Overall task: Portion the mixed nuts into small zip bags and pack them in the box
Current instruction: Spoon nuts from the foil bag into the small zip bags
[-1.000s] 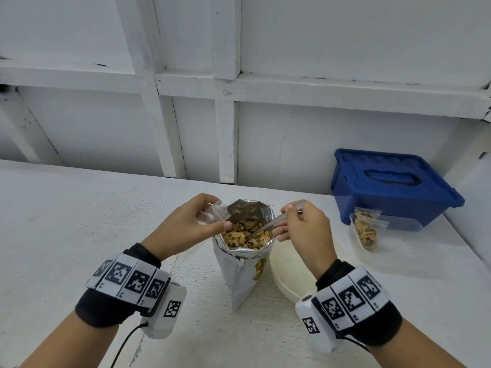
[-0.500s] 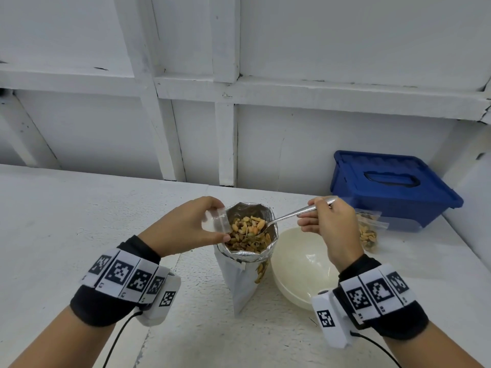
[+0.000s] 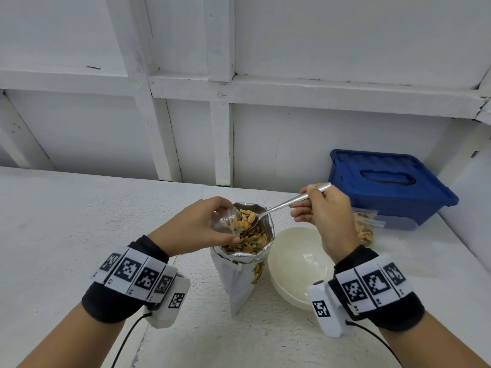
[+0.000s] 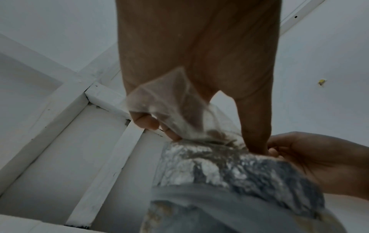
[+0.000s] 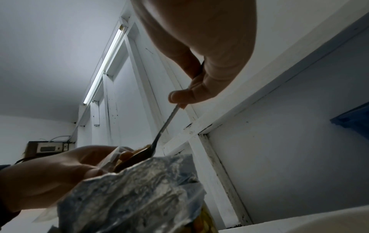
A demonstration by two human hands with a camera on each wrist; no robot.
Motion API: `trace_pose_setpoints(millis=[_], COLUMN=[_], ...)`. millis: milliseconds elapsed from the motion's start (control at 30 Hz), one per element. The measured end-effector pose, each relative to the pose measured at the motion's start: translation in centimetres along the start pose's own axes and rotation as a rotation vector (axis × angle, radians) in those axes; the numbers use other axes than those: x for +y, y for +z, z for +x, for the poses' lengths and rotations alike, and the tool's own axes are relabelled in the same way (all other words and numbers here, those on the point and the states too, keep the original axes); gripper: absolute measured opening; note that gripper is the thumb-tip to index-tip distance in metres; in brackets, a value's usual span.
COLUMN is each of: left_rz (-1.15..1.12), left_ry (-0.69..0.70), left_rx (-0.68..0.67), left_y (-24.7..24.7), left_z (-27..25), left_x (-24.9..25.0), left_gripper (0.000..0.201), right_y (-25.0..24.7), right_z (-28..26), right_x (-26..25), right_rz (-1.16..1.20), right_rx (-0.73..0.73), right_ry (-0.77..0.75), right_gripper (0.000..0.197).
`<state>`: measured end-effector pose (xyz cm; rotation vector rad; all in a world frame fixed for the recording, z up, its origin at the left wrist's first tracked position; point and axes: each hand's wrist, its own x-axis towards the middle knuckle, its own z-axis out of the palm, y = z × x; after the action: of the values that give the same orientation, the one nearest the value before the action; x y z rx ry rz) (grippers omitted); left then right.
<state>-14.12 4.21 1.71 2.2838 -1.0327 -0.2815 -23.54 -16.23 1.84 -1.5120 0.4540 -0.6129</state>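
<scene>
The foil pouch [image 3: 243, 264] stands upright on the rough white table [image 3: 79, 221], its crinkled silver mouth folded open over mixed nuts [image 3: 248, 241]; the left hand [image 3: 195, 228] pinches a small clear zip bag [image 3: 224, 221] between thumb and fingertips, mouth tilted toward the spoon [image 3: 281, 207]; the right hand [image 3: 322, 212], fingers curled on the textured metal handle, holds the loaded bowl at the bag's opening; a smooth cream bowl [image 3: 297, 266] sits just beside the pouch; a filled zip bag [image 3: 365, 231] leans near the blue lidded box [image 3: 390, 187] against the white panelled wall [image 3: 292, 128].
</scene>
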Motion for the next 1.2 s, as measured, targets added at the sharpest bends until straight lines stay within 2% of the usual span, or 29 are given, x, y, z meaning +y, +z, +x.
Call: trace_pose_setpoints(millis=[133, 300, 400, 500, 600, 700, 833, 933, 1067, 1200], left_rz=[-0.099, -0.235, -0.252, -0.249, -0.238, -0.246, -0.189, -0.176, -0.167, -0.162], left_ry=[-0.005, -0.039, -0.066, -0.061, -0.059, -0.075, -0.057, -0.066, -0.068, -0.085], left_rx=[0.041, 0.103, 0.131, 0.203, 0.256, 0.242, 0.173, 0.152, 0.14, 0.132], left_y=[0.5, 1.0, 1.0, 0.8, 0.4, 0.3, 0.4, 0.5, 0.6, 0.7], left_z=[-0.1, -0.3, -0.5, -0.7, -0.9, -1.0, -1.1, -1.0, -0.9, -0.9], left_x=[0.2, 0.3, 0.1, -0.5, -1.2, -1.6, -2.0, -2.0, -1.9, -1.8], left_gripper=[0.053, 0.053, 0.057, 0.049, 0.041, 0.041, 0.064, 0.062, 0.058, 0.057], right_y=[1.5, 3.0, 3.0, 2.1, 0.9, 0.6, 1.3, 2.0, 2.6, 2.4], right_z=[-0.4, -1.4, -1.6, -1.4, -0.9, -1.0, -2.3, -3.2, -4.0, -3.8], right_x=[-0.9, -3.2, -4.4, -5.2, -4.7, -2.5, 1.2, 2.7, 3.4, 3.1], right_rz=[-0.053, -0.277, -0.329, -0.325, -0.332, -0.466, -0.641, -0.672, -0.578, -0.381], right_rx=[-0.094, -0.231, -0.239, -0.17, -0.094, -0.147, -0.225, -0.238, -0.201, -0.124], right_ry=[-0.1, -0.457, -0.661, -0.765, -0.75, -0.666, -0.732, -0.739, -0.552, -0.238], right_gripper=[0.018, 0.016, 0.015, 0.016, 0.018, 0.021, 0.027, 0.023, 0.018, 0.019])
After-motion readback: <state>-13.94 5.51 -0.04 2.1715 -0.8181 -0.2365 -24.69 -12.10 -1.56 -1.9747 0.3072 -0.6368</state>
